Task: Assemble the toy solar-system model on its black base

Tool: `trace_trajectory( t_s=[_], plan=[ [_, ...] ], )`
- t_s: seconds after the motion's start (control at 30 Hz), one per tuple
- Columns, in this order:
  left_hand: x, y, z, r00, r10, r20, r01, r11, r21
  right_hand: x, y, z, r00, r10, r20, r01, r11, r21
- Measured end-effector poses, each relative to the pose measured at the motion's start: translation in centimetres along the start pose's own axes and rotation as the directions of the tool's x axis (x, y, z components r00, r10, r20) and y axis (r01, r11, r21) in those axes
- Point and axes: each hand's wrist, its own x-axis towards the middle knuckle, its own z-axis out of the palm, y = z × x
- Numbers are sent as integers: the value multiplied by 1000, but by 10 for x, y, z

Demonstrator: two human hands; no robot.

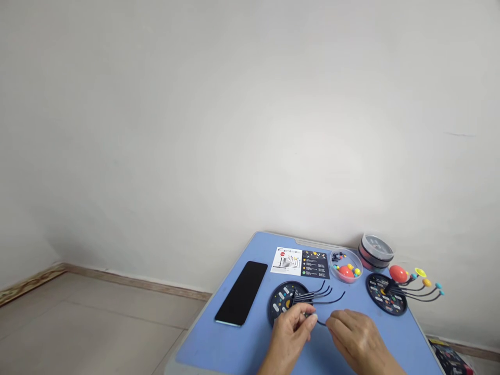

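My left hand (292, 330) is closed, thumb against fingers, at the near edge of a round black base (276, 301). My right hand (353, 332) is also closed, a short way to the right. Between them shows a thin black curved rod (321, 323), its two ends hidden in my fingers. Several similar black rods (326, 294) fan out to the right from a post on the base. Beyond my hands, a clear round tub (335, 271) contains a red ball (346, 272), smaller coloured balls and small black pieces.
A finished-looking planet model (386, 299) stands at the right, its arms reaching past the table edge. Behind it are stacked round containers (375, 250). A printed instruction sheet (300, 263) and a black phone (242, 293) lie on the blue table (219, 349). A wall (250, 130) rises behind.
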Motion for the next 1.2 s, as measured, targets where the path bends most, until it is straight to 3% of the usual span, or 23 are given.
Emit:
trace_trajectory(
  t_s=[0.1, 0.2, 0.33, 0.5, 0.67, 0.73, 0.8, 0.87, 1.03, 1.2],
  plan=[
    [-1, -1, -3, 993, -89, 72, 95, 992, -84, -2, -4, 0, 998, -44, -41, 43, 999, -30],
    [-3, -4, -5, 992, -68, 104, 82, 987, -138, -5, -4, 1, 998, -28, -53, 28, 1000, 5],
    [-2, -6, -9, 993, -23, 114, 36, 992, -117, -9, 2, 3, 981, 188, -57, -171, 959, 227],
    [-2, -3, -10, 996, 6, 87, 1, 997, -81, -12, 6, 10, 878, 478, 28, -406, 712, 573],
    [-5, -8, -4, 989, 24, 149, 18, 961, -275, -17, 2, 17, 720, 660, 214, -548, 351, 759],
    [-7, -12, 0, 984, 41, 172, 12, 956, -294, -17, 2, 18, 678, 692, 247, -568, 281, 773],
    [-9, -13, 3, 978, 74, 196, -17, 960, -279, -15, 2, 16, 687, 686, 240, -587, 329, 740],
    [-9, -13, 7, 973, 103, 207, -46, 964, -263, -10, 3, 14, 734, 642, 221, -584, 430, 688],
    [-2, -15, 17, 987, 102, 121, -76, 976, -204, -4, 4, 10, 794, 571, 206, -558, 552, 619],
    [7, -22, 22, 994, 23, 109, -1, 980, -199, 3, 48, -1, 832, 518, 199, -539, 668, 514]
  ],
)
